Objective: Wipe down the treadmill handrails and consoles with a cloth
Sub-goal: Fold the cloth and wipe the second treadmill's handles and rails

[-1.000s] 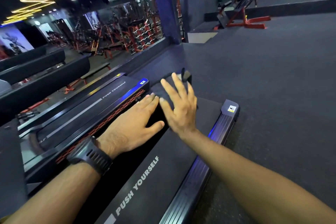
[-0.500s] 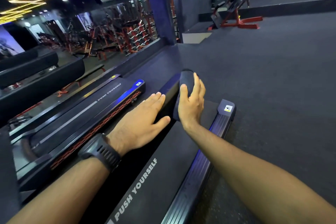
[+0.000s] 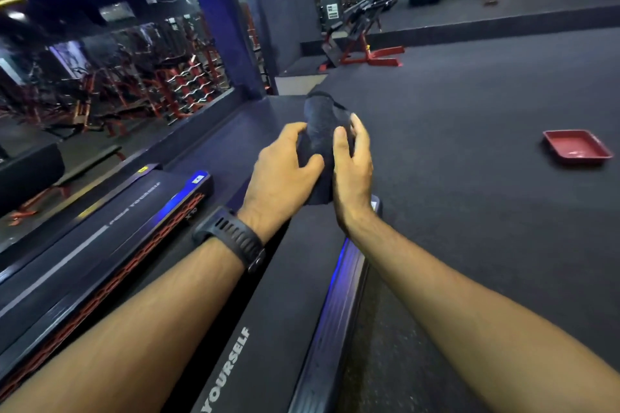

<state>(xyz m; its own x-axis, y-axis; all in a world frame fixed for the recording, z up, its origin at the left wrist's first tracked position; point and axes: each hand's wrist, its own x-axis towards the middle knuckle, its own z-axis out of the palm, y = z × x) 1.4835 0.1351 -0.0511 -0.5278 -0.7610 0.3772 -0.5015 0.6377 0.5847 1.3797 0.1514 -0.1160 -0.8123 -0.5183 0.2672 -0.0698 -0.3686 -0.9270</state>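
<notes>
left hand [image 3: 281, 174] + right hand [image 3: 352, 171] grip dark cloth [image 3: 318, 131] | above treadmill belt [image 3: 295, 278]

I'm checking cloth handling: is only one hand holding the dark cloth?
No, the left hand and the right hand both grip the dark cloth, held up between them.

place: gym | signs: treadmill [image 3: 285, 295], racked barbells [image 3: 192, 84], red-framed bench [image 3: 367, 47], dark rubber floor [image 3: 469, 184]
</notes>
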